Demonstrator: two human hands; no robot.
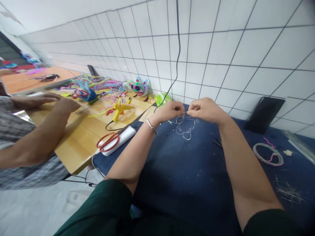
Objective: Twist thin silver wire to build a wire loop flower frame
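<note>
Where the two bare hands meet over the dark blue tabletop (179, 177), a looped wire outline (186, 132) sits just below and in front of them, dotted with small pinkish bits. The left hand (171, 111) and the right hand (206, 109) face each other, fingertips nearly touching, their fingers drawn into narrow pinches on what looks like the wire's far edge; which strand each one has, I can't tell from where I stand. With wire this fine, I'd pinch close to the meeting point, brace one side and work the other in small, even movements, sparing the round loops. A hard pull could, I think, buckle them.

To the right lie scattered wire clippings (290, 193), a pale coil (267, 162) with pink strands, and dark tool tips (217, 142) beside the right forearm (236, 164). Off to the left, red-handled scissors (118, 133) rest on a white block (123, 139). Beyond, a wooden tabletop (69, 141) carries a yellow glue gun (119, 110) and a heap of coloured stems (103, 82), with a co-worker's hands (66, 106) over it. A black cable (178, 42) hangs down the white-tiled wall (201, 49). Farthest off, at the left, stands an orange tabletop (22, 83).
</note>
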